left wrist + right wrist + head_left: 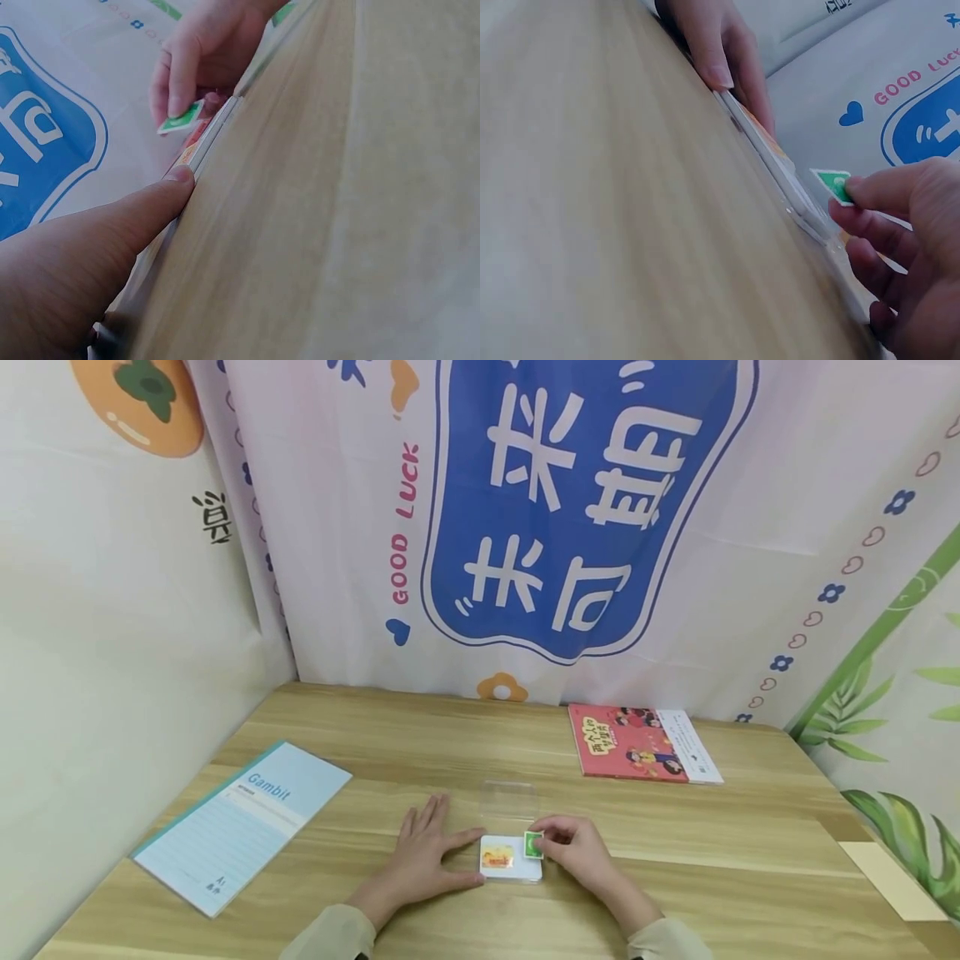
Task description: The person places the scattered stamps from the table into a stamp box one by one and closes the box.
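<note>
My right hand (583,853) pinches a small green stamp-like square (532,845) with a white border between thumb and fingertips. It is held over the right end of a white card (517,872), tilted in the right wrist view. On the card's left part lies a yellow-orange picture piece (497,857). The card sits in a shallow clear plastic case whose see-through lid (508,800) lies folded back behind it. My left hand (423,858) rests on the table with fingers spread. Its thumb (154,211) touches the card's left edge in the left wrist view.
A light blue notebook (243,827) lies on the wooden table (420,735) at the left. Toward the back right is a red illustrated booklet (626,743). A printed cloth (337,635) hangs behind the table, and a pale strip (891,881) marks its right edge.
</note>
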Demonstrator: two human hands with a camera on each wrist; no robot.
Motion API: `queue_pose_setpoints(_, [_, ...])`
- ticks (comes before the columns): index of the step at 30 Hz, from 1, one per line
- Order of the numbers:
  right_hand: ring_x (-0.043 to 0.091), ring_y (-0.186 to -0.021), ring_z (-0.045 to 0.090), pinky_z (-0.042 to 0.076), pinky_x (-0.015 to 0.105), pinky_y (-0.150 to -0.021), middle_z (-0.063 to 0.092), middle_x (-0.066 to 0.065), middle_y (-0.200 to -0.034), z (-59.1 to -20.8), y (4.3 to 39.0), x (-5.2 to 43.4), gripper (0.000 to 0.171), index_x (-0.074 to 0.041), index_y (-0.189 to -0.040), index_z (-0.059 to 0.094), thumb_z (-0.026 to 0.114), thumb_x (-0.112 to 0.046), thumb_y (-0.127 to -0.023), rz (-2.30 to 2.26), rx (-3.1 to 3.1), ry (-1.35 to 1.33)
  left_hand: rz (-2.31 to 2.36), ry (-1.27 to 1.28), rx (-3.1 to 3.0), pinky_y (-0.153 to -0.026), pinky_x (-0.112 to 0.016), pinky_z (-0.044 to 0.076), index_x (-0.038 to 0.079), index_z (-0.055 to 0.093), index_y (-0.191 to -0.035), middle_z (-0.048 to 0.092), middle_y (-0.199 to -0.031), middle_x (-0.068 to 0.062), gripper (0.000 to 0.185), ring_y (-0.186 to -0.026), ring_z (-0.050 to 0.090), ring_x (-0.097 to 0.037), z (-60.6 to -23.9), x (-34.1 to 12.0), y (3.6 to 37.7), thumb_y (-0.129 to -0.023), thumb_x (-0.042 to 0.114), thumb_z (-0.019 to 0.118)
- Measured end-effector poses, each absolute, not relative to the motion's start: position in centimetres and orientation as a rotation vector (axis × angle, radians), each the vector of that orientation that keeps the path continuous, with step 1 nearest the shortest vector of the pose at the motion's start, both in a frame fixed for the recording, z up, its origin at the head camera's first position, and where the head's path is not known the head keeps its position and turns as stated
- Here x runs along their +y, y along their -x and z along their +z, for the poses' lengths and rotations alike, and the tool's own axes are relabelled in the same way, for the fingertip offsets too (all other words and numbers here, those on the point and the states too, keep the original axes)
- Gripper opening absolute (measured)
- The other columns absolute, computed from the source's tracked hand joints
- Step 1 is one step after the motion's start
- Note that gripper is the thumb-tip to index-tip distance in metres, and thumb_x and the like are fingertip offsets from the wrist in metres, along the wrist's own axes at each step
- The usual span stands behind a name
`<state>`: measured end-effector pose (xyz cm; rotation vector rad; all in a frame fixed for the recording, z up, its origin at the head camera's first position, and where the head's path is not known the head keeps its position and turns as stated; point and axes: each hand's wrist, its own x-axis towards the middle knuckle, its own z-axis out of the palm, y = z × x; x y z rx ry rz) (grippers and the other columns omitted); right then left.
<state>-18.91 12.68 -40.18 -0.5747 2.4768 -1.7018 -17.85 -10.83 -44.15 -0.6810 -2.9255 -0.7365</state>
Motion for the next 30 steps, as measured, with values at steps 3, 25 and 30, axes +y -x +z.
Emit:
queue_pose_setpoints(3, [0.01,-0.058,0.045,0.037,0.019,-0.052,0.056,0.011,-0.068,-40.7,18.9,12.6,0.012,0.006,-0.086,0.063,0.06,0.006,-0.074,-1.69,2.506,0.585,-0.735,0.686,-2.92,-0.094,-0.058,0.0,0.03,0.051,-0.121,0.01,-0.137,-0.028,0.064,-0.124,0.003,-0.041,-44.0,-10.8,17.9,-0.069,0.067,0.049])
queue_pose_setpoints(25, [0.01,-0.063,0.044,0.04,0.022,-0.055,0.05,-0.004,-0.069,-44.4,20.0,12.8,0.011,-0.007,-0.08,0.064,0.068,-0.001,-0.07,-1.475,2.768,0.677,-0.727,0.704,-2.901,-0.093,-0.059,0.0,0.029,0.051,-0.121,0.011,-0.136,-0.029,0.064,-0.124,0.003,-0.041,-44.2,-10.8,17.8,-0.07,0.067,0.047])
queue_pose_setpoints(30, [0.008,-0.06,0.044,0.04,0.021,-0.052,0.048,-0.004,-0.067,-44.3,19.8,12.4,0.01,-0.006,-0.08,0.064,0.067,-0.003,-0.071,-1.471,2.769,0.676,-0.739,0.717,-2.899,-0.093,-0.06,-0.001,0.028,0.051,-0.121,0.01,-0.136,-0.029,0.064,-0.124,0.003,-0.042,-44.2,-10.8,17.8,-0.07,0.066,0.048])
